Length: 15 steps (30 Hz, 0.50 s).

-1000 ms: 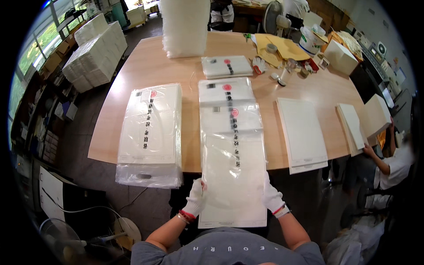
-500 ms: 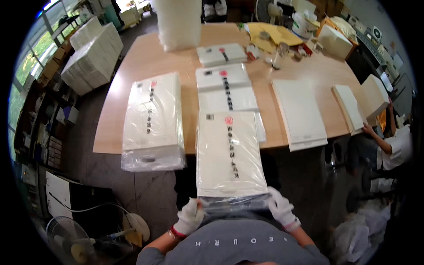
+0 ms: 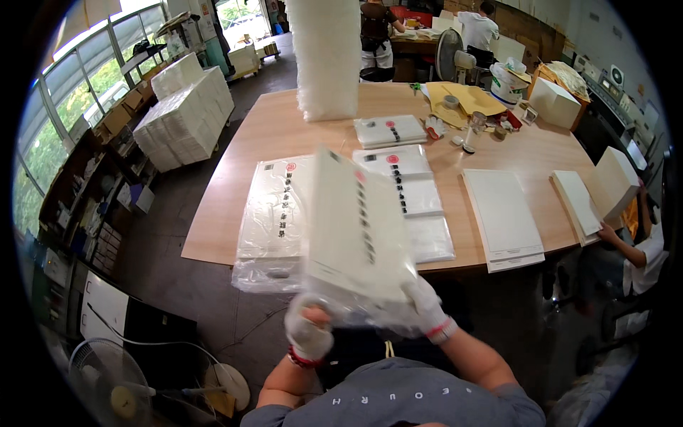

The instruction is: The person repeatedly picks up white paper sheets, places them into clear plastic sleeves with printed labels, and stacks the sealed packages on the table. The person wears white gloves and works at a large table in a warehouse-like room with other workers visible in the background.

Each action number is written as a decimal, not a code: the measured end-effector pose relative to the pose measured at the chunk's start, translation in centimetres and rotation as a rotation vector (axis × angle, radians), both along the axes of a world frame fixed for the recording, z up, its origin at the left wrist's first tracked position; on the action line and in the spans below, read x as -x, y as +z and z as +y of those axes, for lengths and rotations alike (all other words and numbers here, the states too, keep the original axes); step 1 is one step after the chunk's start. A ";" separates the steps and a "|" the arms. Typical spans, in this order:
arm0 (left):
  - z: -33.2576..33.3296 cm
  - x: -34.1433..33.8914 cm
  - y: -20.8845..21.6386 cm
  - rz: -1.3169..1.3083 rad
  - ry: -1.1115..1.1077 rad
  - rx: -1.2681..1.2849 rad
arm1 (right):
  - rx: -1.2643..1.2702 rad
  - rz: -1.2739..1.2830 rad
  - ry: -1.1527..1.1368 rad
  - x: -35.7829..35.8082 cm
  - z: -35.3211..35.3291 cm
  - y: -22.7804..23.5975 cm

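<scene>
A clear plastic bag (image 3: 359, 228) with a thick pack of cream paper inside is raised and tilted in front of me, blurred by motion. It bears a red round mark and a column of black print. My left hand (image 3: 309, 329), in a white knitted glove, is closed on its near left corner. At the near right corner my right hand (image 3: 425, 304), gloved too, grips the plastic. Behind the bag's left side lies a stack of similar filled bags (image 3: 274, 206), partly covered by it. Flat printed plastic bags (image 3: 416, 178) lie to its right.
A wooden table (image 3: 220, 231) carries a paper stack (image 3: 504, 213), a narrower stack (image 3: 576, 203), folded bags (image 3: 390, 131) and a tall white roll (image 3: 324, 64). Another person's hand (image 3: 608, 233) touches the narrower stack. A floor fan (image 3: 114, 388) stands at lower left.
Both hands have lifted the filled bag and tilted it, its far end swinging left over the left stack's edge. My view has shifted, showing more of the room beyond the table.
</scene>
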<state>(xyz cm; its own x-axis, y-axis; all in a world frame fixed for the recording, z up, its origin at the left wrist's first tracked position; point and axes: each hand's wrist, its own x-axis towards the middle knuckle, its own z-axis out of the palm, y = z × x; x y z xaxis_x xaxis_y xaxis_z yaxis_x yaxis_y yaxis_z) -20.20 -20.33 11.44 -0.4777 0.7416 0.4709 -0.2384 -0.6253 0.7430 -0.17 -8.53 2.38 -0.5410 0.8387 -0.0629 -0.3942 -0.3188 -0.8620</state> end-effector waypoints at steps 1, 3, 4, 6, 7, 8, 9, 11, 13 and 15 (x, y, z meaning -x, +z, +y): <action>1.2 1.7 -0.3 0.089 0.274 -0.028 | -0.073 -0.033 0.051 1.8 1.5 -0.2; 4.2 4.7 0.9 -0.078 0.412 -0.010 | -0.106 -0.092 0.177 5.5 4.0 1.7; 4.8 8.2 -0.5 -0.153 0.520 0.090 | -0.079 -0.104 0.283 8.1 4.2 3.9; 6.2 16.5 -6.6 -0.174 0.748 0.237 | 0.058 -0.125 0.449 13.6 3.7 1.6; 6.7 19.9 -9.3 -0.191 0.849 0.308 | 0.168 -0.129 0.494 16.0 3.3 -2.1; 5.9 22.3 -11.5 -0.288 0.641 0.354 | 0.165 -0.217 0.450 17.0 2.6 -2.3; 4.3 24.4 -13.8 -0.375 0.434 0.391 | 0.158 -0.301 0.406 17.8 2.4 -2.3; 4.7 22.5 -11.8 -0.458 0.319 0.448 | 0.120 -0.433 0.336 17.9 2.2 -2.5; 1.5 25.6 -18.6 -0.275 0.637 0.531 | 0.084 -0.401 0.330 17.4 1.8 -3.6; -0.9 23.9 -21.6 -0.274 0.680 0.670 | -0.014 -0.377 0.251 14.9 1.3 -3.8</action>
